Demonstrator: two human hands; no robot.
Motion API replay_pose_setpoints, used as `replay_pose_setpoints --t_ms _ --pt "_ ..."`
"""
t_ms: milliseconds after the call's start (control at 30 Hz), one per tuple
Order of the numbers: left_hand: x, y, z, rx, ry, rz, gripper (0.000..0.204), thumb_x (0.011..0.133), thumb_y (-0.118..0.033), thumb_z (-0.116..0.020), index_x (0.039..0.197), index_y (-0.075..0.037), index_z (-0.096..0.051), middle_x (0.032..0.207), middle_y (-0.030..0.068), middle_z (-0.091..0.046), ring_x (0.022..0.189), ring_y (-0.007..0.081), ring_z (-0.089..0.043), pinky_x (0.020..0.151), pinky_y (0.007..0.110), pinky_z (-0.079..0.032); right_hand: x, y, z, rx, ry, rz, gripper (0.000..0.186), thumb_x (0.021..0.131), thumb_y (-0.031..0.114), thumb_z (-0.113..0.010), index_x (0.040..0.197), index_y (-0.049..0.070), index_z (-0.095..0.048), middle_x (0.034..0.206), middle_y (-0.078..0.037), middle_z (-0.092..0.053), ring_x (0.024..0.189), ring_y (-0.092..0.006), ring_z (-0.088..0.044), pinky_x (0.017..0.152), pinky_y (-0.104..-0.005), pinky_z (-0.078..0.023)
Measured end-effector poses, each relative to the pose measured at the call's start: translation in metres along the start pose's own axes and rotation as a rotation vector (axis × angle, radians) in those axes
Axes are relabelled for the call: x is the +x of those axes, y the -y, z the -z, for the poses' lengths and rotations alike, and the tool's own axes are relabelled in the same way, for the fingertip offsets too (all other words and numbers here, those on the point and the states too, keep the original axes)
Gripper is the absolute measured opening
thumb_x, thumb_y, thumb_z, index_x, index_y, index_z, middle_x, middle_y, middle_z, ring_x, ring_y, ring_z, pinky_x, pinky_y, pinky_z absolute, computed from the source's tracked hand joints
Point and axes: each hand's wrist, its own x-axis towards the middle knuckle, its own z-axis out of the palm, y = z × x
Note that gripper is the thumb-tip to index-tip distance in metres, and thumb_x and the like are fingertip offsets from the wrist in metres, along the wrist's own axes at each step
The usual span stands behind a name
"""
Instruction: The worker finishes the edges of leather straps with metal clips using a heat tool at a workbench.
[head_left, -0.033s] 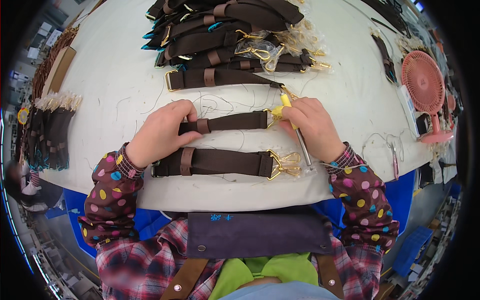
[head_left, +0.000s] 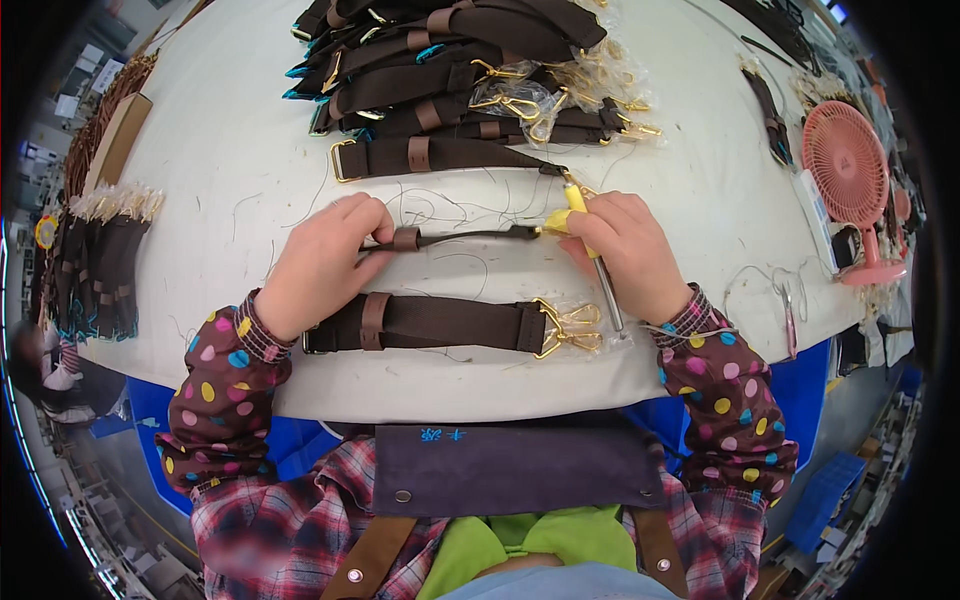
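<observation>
A dark brown webbing strap [head_left: 465,236] is stretched between my hands, turned almost edge-on. My left hand [head_left: 328,262] is closed on its left end, thumb and fingers pinching beside a brown leather loop [head_left: 406,239]. My right hand [head_left: 630,245] is closed at the clasp end, where part of the hardware is hidden by yellow-covered fingertips. It also holds a pen-shaped tool [head_left: 606,287] with a yellow grip and metal shaft, tip pointing away from me. One flat strap [head_left: 455,325] with gold clasps [head_left: 570,328] lies nearer me; another strap [head_left: 450,157] lies just beyond.
A pile of similar straps [head_left: 450,60] with plastic-wrapped clasps covers the far middle of the white table [head_left: 240,130]. More straps [head_left: 100,265] hang at the left edge. A pink fan [head_left: 846,165] and small pink-handled snips [head_left: 790,325] are at right. Loose threads lie about.
The strap between my hands has turned from showing its broad face to nearly edge-on. My hands have hardly shifted.
</observation>
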Motion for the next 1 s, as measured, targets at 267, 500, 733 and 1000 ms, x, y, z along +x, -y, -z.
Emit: replay_pose_setpoints --t_ms 267,500,733,1000 --pt "-0.007 -0.003 -0.006 0.205 -0.104 -0.216 0.021 0.075 -0.006 -0.064 0.095 -0.009 -0.059 0.095 0.003 -0.057 0.087 0.0243 -0.06 0.071 0.035 -0.049 -0.007 -0.003 0.008 -0.035 -0.027 0.02 0.026 0.071 0.002 -0.065 0.095 0.008 -0.056 0.083 -0.006 -0.057 0.082 -0.0243 -0.057 0.077 -0.0352 -0.043" --pt "0.029 -0.041 0.009 -0.011 0.023 -0.168 0.023 0.08 -0.01 -0.069 0.101 -0.007 -0.059 0.097 0.0069 -0.056 0.08 0.0237 -0.06 0.069 0.034 -0.049 0.004 0.01 0.0 0.479 -0.304 -0.311 0.012 0.086 0.009 -0.066 0.097 0.004 -0.061 0.087 -0.006 -0.064 0.073 -0.0151 -0.06 0.065 -0.0253 -0.044" --pt "0.074 -0.039 -0.036 -0.296 0.122 -0.172 0.021 0.08 -0.012 -0.071 0.094 -0.005 -0.057 0.089 0.0076 -0.053 0.072 0.0185 -0.055 0.064 0.029 -0.047 0.014 0.011 -0.012 0.893 -0.154 -0.601 0.019 0.09 0.017 -0.066 0.09 0.001 -0.056 0.072 0.0 -0.06 0.063 -0.0023 -0.052 0.055 -0.0192 -0.041" --pt "0.076 -0.03 -0.033 -0.552 0.243 -0.078 0.012 0.086 -0.01 -0.067 0.091 -0.003 -0.058 0.086 0.0027 -0.055 0.074 0.0098 -0.053 0.065 0.024 -0.045 0.013 0.011 -0.024 0.836 -0.149 -0.56 0.024 0.086 0.015 -0.068 0.085 0.003 -0.047 0.068 -0.001 -0.058 0.057 -0.0044 -0.051 0.051 -0.0214 -0.041"
